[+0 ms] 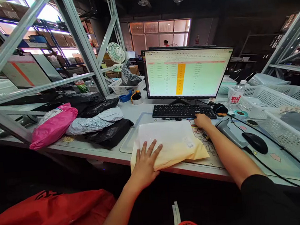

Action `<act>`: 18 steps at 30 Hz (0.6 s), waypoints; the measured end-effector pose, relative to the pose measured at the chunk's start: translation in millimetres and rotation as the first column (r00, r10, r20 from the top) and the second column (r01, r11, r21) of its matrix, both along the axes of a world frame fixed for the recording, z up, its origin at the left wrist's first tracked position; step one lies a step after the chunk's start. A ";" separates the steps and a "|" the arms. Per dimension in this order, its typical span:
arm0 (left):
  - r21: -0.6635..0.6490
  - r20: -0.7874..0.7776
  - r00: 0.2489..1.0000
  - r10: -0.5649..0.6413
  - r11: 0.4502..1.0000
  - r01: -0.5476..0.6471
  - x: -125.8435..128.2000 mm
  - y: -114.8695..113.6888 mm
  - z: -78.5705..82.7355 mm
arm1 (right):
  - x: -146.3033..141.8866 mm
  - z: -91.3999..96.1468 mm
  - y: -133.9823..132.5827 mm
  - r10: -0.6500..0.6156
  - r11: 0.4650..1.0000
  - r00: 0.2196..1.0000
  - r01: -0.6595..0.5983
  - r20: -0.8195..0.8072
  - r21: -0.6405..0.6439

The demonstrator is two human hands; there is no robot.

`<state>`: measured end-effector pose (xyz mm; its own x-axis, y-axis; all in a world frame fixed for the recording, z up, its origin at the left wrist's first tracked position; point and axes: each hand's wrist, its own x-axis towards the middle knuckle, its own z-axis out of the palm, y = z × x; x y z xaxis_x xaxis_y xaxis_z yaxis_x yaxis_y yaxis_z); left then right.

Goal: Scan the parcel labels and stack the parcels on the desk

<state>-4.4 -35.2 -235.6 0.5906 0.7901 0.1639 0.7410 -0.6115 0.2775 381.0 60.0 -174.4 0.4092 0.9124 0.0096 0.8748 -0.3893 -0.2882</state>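
A padded mailer (pixel 167 132), white on top and pale yellow toward its edges, lies flat at the table's front edge with a small barcode label on its right side. My left hand (pixel 145 162) rests on its lower left part, fingers spread. Beyond the mailer, my right hand (pixel 202 121) is at the front edge of the black keyboard (pixel 181 110), its fingers bent close together. Whatever is under or between those fingers is hidden. Left of that hand lies a dark pen (pixel 171 119). A grey barcode scanner (pixel 229 132) sits beside my right forearm.
A monitor (pixel 188 72) showing a spreadsheet stands behind the keyboard. Pink (pixel 55 124), silver and black parcels are piled on the left. At right are a mouse (pixel 255 142), a looping cable, a bottle (pixel 237 92) and white baskets (pixel 294 138). Metal frames rise on both sides.
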 end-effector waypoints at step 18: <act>0.576 0.519 0.618 -0.590 0.776 0.257 64.7 -19.6 0.4 | -22.2 83.0 -310.9 0.381 0.732 0.734 0.133 -0.563 0.669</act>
<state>60.2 -54.8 -235.1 0.4465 0.2281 0.8652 0.0949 -0.9736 0.2077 358.7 -250.9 -91.3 0.4284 0.8177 0.3844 0.3980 0.2112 -0.8928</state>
